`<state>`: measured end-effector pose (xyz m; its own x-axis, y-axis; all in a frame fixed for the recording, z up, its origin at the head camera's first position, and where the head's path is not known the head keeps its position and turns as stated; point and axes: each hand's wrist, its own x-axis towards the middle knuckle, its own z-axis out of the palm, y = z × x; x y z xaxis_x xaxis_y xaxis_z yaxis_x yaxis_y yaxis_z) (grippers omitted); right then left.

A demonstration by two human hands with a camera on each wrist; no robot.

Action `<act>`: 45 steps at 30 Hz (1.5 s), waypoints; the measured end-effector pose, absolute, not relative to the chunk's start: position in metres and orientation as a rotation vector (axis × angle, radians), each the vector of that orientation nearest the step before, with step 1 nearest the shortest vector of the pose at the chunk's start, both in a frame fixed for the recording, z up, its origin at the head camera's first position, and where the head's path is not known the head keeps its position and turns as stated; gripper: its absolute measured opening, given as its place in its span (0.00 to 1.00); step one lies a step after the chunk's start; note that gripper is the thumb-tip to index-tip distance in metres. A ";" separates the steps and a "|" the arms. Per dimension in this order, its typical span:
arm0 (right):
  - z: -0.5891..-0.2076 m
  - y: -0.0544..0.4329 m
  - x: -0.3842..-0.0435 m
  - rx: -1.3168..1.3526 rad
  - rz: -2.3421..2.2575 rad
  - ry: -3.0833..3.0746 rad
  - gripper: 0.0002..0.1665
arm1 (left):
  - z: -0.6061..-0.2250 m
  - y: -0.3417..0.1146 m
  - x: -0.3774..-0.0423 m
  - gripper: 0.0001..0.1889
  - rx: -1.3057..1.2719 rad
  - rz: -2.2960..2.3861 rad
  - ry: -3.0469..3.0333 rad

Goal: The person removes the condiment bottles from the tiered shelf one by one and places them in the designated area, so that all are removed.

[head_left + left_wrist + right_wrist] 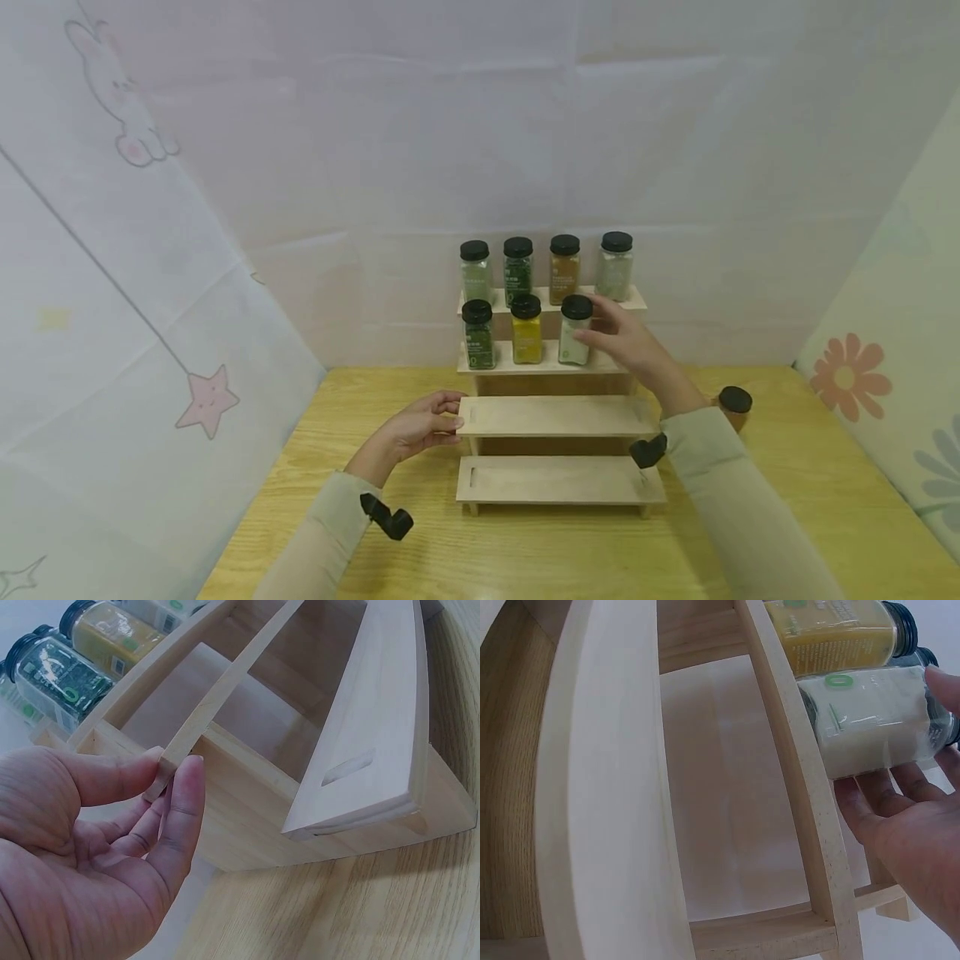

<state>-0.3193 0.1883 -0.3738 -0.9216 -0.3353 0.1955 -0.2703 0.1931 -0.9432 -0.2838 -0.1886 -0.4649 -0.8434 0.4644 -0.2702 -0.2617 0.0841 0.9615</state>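
A pale wooden four-tier rack stands on the table. My left hand pinches the left end of its second-lowest shelf between thumb and fingers, as the left wrist view also shows. My right hand holds a black-lidded spice jar of pale contents at the right of the third shelf up. In the right wrist view the thumb is near the lid and the fingers curl along the jar's side. Left of it on that shelf stand a yellow spice jar and a dark green one.
Along the top shelf stand several more black-lidded jars, among them an orange-brown one. Another jar with reddish-brown contents stands on the table right of the rack, partly behind my right sleeve. Printed cloth hangs behind and at both sides.
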 end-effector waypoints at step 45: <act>-0.368 0.195 -0.305 -0.615 -1.936 2.481 0.39 | -0.463 -0.189 -0.283 0.35 0.190 1.816 1.832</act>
<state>-0.3047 0.1953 -0.3678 -0.9245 -0.2573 0.2811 -0.3353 0.1984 -0.9210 -0.2831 -0.1890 -0.4634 -0.8397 0.4666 -0.2778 -0.2737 0.0781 0.9586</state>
